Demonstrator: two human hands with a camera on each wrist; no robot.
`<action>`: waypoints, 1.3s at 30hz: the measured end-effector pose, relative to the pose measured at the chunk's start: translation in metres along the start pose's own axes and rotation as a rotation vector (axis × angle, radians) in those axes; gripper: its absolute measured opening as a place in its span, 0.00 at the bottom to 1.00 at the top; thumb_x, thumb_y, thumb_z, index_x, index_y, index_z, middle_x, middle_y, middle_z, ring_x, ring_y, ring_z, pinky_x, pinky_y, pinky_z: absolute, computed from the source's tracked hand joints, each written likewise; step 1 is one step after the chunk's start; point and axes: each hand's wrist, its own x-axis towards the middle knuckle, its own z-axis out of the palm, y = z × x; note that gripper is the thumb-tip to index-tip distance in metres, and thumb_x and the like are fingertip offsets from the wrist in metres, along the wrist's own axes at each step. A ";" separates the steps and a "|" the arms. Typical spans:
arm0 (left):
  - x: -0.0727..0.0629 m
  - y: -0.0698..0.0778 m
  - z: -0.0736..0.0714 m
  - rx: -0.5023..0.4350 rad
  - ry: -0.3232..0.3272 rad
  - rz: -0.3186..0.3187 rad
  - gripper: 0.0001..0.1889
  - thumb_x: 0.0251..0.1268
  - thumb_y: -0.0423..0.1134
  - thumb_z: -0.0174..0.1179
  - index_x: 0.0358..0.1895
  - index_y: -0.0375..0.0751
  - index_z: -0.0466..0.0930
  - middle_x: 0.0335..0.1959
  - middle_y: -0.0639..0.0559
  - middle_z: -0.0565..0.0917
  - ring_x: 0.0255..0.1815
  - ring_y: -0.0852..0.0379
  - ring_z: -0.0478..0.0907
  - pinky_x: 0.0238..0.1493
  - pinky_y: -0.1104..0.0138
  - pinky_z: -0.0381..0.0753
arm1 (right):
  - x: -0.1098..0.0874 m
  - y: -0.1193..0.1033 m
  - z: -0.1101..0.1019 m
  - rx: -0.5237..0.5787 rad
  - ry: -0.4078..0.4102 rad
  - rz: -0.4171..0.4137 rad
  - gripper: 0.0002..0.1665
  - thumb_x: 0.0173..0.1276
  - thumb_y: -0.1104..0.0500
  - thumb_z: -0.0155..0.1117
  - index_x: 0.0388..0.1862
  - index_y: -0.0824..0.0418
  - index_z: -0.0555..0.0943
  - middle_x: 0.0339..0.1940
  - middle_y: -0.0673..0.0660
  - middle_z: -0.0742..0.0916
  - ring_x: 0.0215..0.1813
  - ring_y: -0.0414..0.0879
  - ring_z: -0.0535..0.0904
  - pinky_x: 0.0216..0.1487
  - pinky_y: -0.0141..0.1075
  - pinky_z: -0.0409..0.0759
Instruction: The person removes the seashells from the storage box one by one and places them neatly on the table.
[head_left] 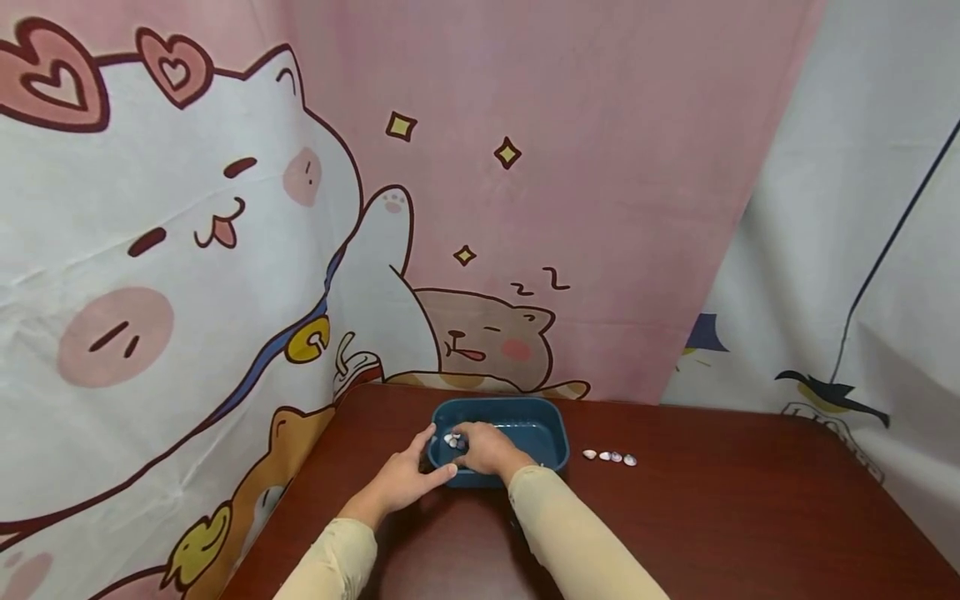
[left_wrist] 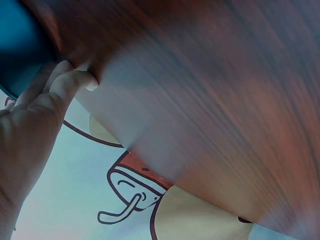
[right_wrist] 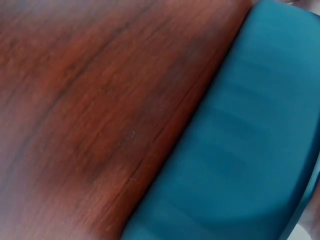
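Observation:
A dark blue-green plastic basin [head_left: 536, 435] stands on the table, with a small cluster of seashells [head_left: 451, 439] at its left end. My left hand [head_left: 401, 479] holds the basin's near-left corner, thumb at the near rim and fingers along the left side. In the left wrist view its bent fingers [left_wrist: 67, 82] lie against the outer wall. Over the near rim reaches my right hand [head_left: 487, 450], its index finger and thumb apart around the shells. I cannot tell whether a shell is pinched there. The right wrist view mostly shows the basin's outer wall [right_wrist: 235, 135].
To the right of the basin, several small shells [head_left: 617, 457] lie in a row on the brown wooden table [head_left: 720, 500]. A cartoon-printed cloth [head_left: 600, 208] hangs behind the table and along its left side.

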 end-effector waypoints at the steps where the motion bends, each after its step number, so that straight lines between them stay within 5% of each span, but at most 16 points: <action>1: 0.000 -0.001 0.000 -0.001 -0.002 -0.001 0.52 0.70 0.68 0.64 0.88 0.48 0.52 0.78 0.33 0.74 0.77 0.35 0.75 0.74 0.35 0.73 | 0.001 0.000 0.000 -0.011 -0.013 0.002 0.35 0.71 0.51 0.77 0.74 0.58 0.79 0.69 0.60 0.86 0.72 0.57 0.81 0.75 0.55 0.78; 10: -0.002 -0.002 0.007 -0.011 -0.016 -0.005 0.53 0.69 0.69 0.64 0.88 0.49 0.52 0.78 0.33 0.74 0.77 0.33 0.74 0.73 0.32 0.72 | 0.000 0.004 0.004 -0.091 -0.045 -0.030 0.25 0.72 0.53 0.76 0.66 0.54 0.87 0.63 0.54 0.90 0.68 0.52 0.84 0.73 0.52 0.80; 19: -0.002 -0.002 0.006 -0.023 -0.009 0.014 0.52 0.69 0.67 0.65 0.88 0.48 0.52 0.79 0.33 0.73 0.78 0.33 0.74 0.73 0.33 0.73 | 0.008 0.016 0.012 -0.054 0.065 -0.052 0.10 0.69 0.60 0.77 0.48 0.54 0.95 0.47 0.51 0.94 0.51 0.47 0.90 0.58 0.49 0.89; 29: -0.002 -0.001 0.005 -0.020 -0.006 -0.010 0.52 0.70 0.67 0.65 0.88 0.49 0.52 0.80 0.34 0.71 0.78 0.34 0.73 0.73 0.33 0.72 | 0.004 0.016 0.003 -0.067 0.098 -0.024 0.10 0.71 0.62 0.74 0.50 0.56 0.94 0.49 0.53 0.95 0.55 0.51 0.90 0.60 0.51 0.88; 39: -0.001 0.000 0.001 -0.002 0.000 -0.031 0.53 0.68 0.70 0.65 0.88 0.51 0.52 0.81 0.34 0.70 0.78 0.33 0.73 0.73 0.32 0.72 | 0.005 0.022 -0.004 -0.205 0.127 -0.006 0.10 0.70 0.60 0.75 0.48 0.53 0.95 0.48 0.51 0.95 0.55 0.49 0.90 0.62 0.50 0.87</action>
